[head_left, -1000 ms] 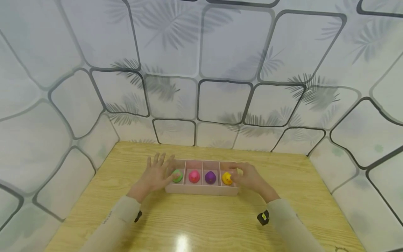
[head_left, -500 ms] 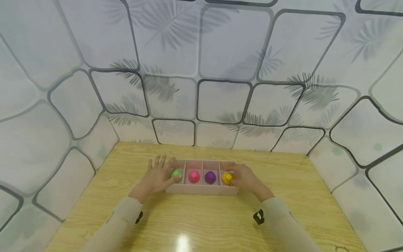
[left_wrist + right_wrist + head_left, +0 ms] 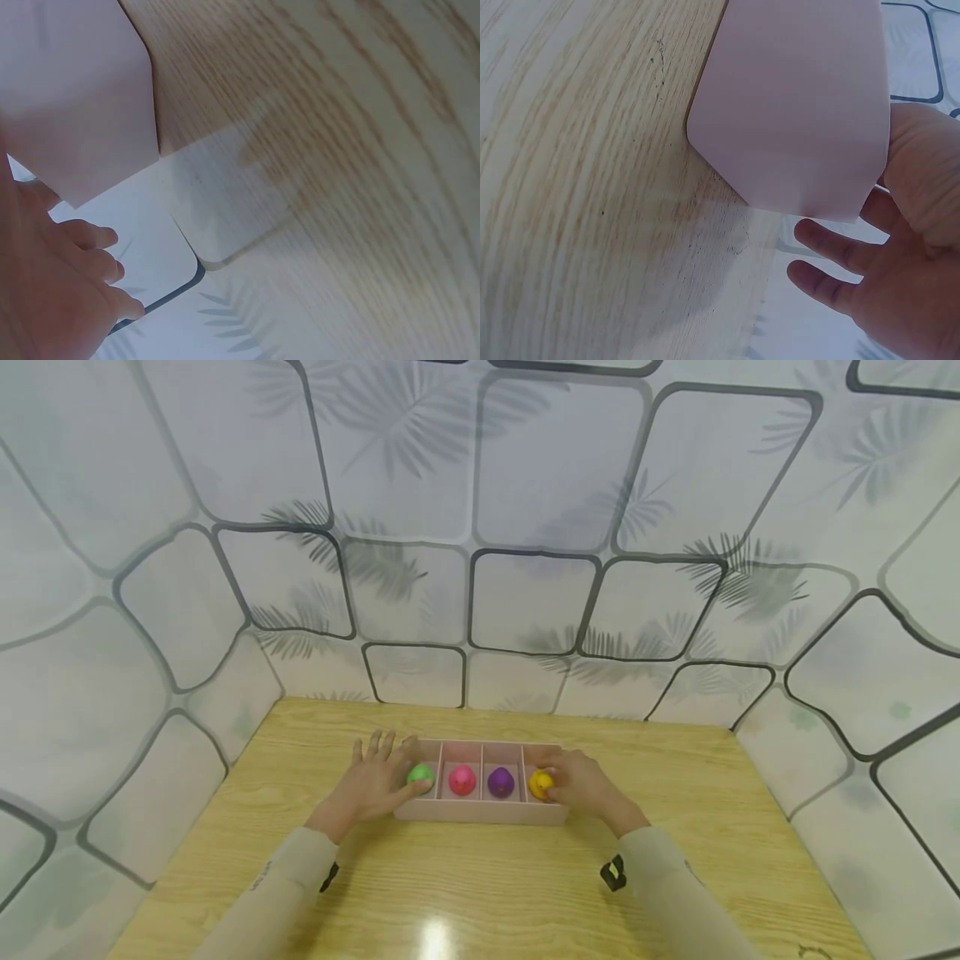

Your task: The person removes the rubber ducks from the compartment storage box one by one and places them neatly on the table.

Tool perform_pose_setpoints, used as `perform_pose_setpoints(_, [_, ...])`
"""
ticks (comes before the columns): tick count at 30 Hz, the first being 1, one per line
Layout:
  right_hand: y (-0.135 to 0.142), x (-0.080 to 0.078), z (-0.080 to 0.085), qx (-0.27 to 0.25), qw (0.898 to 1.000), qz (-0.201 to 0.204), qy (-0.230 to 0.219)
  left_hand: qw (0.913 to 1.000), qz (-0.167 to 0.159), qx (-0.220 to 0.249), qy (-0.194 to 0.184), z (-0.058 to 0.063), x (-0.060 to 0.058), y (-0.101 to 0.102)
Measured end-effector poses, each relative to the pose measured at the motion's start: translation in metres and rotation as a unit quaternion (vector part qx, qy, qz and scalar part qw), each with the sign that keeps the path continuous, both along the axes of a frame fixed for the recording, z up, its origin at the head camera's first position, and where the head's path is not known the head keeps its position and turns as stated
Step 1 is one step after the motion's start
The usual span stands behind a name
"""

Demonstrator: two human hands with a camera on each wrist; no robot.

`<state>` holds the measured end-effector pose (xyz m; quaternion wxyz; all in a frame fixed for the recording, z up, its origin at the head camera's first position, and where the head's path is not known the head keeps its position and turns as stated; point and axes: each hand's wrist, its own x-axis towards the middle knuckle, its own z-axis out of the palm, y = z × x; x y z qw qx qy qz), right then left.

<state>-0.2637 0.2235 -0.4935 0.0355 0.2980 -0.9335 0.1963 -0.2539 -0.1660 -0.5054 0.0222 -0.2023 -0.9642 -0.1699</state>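
Right hand (image 3: 591, 787), at box's (image 3: 480, 812) three o'clock, pinches yellow duck (image 3: 539, 784), head view only; left hand (image 3: 369, 787), nine o'clock, fingers spread.

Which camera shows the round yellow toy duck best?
The head view: it looks down into the pale pink rectangular divided box, showing the yellow toy duck in the rightmost compartment, partly covered by the right hand. Both wrist views show the box's outside but none of the duck.

No legible txt, lettering (image 3: 259, 876) on L sleeve (image 3: 288, 878) too sm.
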Motion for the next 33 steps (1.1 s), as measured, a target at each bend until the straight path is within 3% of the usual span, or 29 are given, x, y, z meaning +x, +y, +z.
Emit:
perform_pose_setpoints(12, [-0.002,-0.004,0.006,0.077,0.997,0.017,-0.01,0.9999,-0.001,0.009,-0.012,-0.002,0.0,-0.001])
perform_pose_setpoints(19, [-0.004,-0.007,0.005,0.08,0.996,0.032,-0.024,0.9998,0.001,0.01,-0.018,-0.002,0.001,-0.001])
perform_pose_setpoints(27, [-0.007,-0.008,0.006,0.114,0.992,0.002,-0.057,0.9997,-0.001,0.013,-0.021,-0.003,0.0,-0.001])
perform_pose_setpoints(33, [-0.008,-0.01,0.003,0.091,0.994,0.006,-0.061,0.9996,-0.001,0.013,-0.026,-0.004,0.0,-0.001])
